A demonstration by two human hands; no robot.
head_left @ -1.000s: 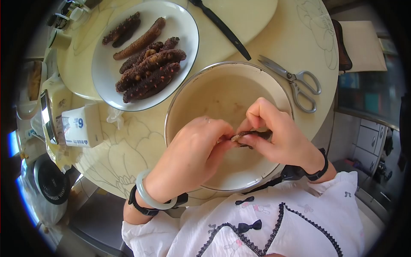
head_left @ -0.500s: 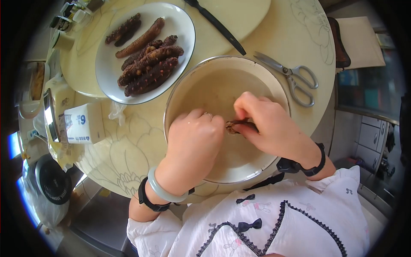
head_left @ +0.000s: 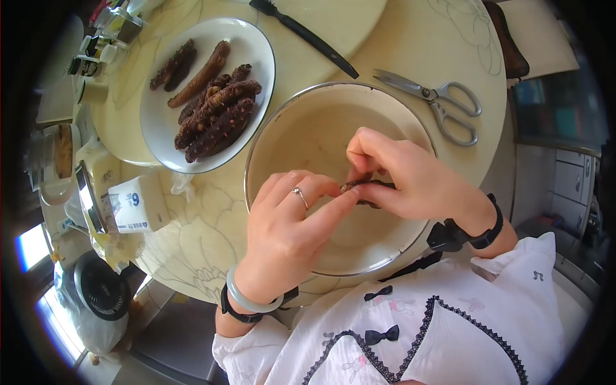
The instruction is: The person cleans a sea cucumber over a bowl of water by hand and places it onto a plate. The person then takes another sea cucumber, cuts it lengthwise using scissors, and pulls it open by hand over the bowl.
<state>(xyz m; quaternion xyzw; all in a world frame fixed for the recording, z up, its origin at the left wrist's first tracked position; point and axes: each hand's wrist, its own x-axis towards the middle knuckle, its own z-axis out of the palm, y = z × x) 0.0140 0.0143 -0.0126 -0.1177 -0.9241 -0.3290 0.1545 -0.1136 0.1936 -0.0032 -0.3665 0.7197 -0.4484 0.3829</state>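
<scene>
Right hand (head_left: pixel 417 183) grips dark sea cucumber (head_left: pixel 353 185); left hand (head_left: pixel 282 231) pinches its end. Both over enamel basin (head_left: pixel 289 144). Scissors (head_left: pixel 434 95) just beside basin, plate (head_left: pixel 156 128) of more sea cucumbers (head_left: pixel 218 112) opposite. All on surface (head_left: pixel 186 240).

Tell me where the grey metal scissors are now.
In the head view, the grey metal scissors lie on the pale-yellow table at upper right, just beyond the right rim of the wide cream basin.
</scene>
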